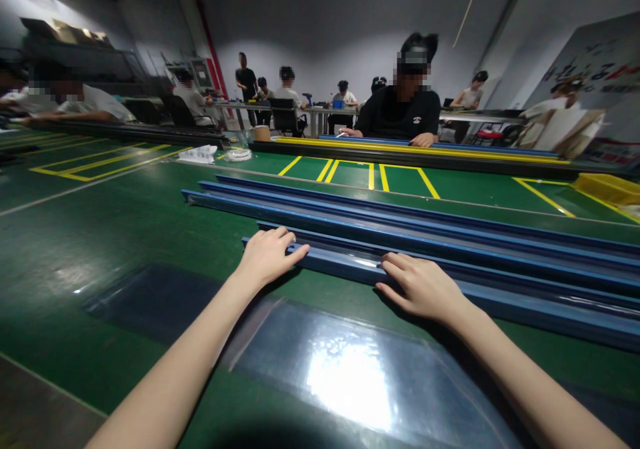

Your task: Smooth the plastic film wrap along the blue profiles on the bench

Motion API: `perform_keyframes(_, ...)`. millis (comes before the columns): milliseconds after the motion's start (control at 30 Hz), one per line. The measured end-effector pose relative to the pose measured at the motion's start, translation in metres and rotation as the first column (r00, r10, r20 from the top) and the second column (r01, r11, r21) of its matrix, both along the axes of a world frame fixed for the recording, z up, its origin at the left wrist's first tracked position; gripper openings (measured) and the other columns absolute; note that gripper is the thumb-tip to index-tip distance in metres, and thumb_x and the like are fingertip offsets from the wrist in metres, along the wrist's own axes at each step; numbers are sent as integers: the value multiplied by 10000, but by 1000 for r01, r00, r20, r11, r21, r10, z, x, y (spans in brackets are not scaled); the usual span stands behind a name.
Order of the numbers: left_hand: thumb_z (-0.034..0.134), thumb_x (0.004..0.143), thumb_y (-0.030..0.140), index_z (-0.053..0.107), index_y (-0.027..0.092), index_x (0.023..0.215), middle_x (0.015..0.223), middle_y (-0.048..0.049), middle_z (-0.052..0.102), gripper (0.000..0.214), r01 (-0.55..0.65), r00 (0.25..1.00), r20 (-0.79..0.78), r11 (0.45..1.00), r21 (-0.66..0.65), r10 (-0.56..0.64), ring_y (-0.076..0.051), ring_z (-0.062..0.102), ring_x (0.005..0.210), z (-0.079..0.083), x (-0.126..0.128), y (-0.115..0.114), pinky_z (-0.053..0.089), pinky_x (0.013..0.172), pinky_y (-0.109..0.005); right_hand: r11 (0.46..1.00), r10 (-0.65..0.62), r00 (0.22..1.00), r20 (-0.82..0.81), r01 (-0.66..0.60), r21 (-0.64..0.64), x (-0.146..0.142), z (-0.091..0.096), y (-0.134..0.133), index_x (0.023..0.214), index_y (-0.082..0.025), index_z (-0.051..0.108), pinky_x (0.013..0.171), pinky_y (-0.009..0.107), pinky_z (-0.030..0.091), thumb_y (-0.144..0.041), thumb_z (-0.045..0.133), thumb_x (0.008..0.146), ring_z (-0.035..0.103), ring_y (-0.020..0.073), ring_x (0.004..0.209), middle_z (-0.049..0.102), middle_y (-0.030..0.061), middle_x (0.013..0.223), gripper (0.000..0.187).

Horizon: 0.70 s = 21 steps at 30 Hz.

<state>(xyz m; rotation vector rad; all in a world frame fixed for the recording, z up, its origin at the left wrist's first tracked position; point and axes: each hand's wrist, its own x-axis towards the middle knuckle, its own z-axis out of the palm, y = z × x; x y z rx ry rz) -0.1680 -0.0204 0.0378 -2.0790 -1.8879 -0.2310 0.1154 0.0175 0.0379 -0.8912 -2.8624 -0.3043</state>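
A long blue channel-shaped profile (345, 264) lies across the green table, nearest to me. My left hand (267, 256) grips it close to its left end, fingers over the top and thumb along the front face. Farther right, my right hand (420, 284) is curled over the same profile, fingertips inside the channel and thumb low at the front. Just behind it lie more blue profiles (320, 220), roughly parallel and running off to the right.
Shiny transparent sheeting (270, 349) covers part of the green tabletop (190, 242) in front of me. Across the table, a person in black (400, 116) has hands by yellow and blue strips (350, 145). A yellow bin (607, 188) stands at the right; white papers (198, 154) lie at the left.
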Motion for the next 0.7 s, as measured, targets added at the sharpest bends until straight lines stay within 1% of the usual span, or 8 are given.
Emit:
perform_keyframes(100,293,863,501,616,197,885,925,-39,628,445,-59,998,3,998,-6,59,-197,588,829,1,-5,1,407,713,-302,1000,3,1000,-8,-3,-1,0,0,1,865,-159,531,633,271,373,-357,337,864,517,172,771,559,82,863,277)
perform_keyframes(200,285,872,474,618,194,864,910,-41,634,435,-103,995,10,995,3,103,-200,594,810,2,-8,2,404,681,-303,1000,9,1000,-17,-9,1,0,-1,1,859,-159,534,623,273,368,-355,336,862,515,172,756,562,83,851,279)
perform_keyframes(333,297,879,428,615,182,813,854,-48,644,407,-125,992,22,990,71,123,-207,590,817,2,-6,2,398,673,-308,1000,8,1000,-25,-8,-2,1,0,1,855,-161,535,622,277,368,-353,336,861,514,175,756,564,85,847,276)
perform_keyframes(367,304,879,416,612,180,802,843,-47,644,396,-108,994,23,990,87,107,-206,588,818,1,-4,2,396,674,-307,1000,6,1000,-22,-6,-3,0,0,0,855,-161,534,624,277,368,-352,336,861,513,175,758,564,84,848,276)
perform_keyframes(433,307,884,389,606,181,777,820,-43,642,379,-38,999,18,995,96,37,-196,584,812,1,0,1,393,674,-301,1000,3,1000,-17,-3,-5,0,0,0,855,-162,533,626,276,368,-354,333,862,512,173,759,566,85,854,277)
perform_keyframes(567,303,894,378,591,185,738,754,-28,622,380,126,992,-14,991,48,-125,-161,580,765,-4,10,0,385,653,-272,1000,-7,1000,-3,7,-9,0,0,0,851,-168,529,630,272,365,-356,336,860,511,169,761,569,84,860,270)
perform_keyframes(700,305,895,395,581,183,742,755,-28,608,381,186,982,-39,982,23,-185,-159,567,758,-11,13,0,383,654,-270,1000,-10,1000,5,10,-6,1,0,0,854,-169,523,636,269,364,-342,338,860,511,169,769,569,83,871,254)
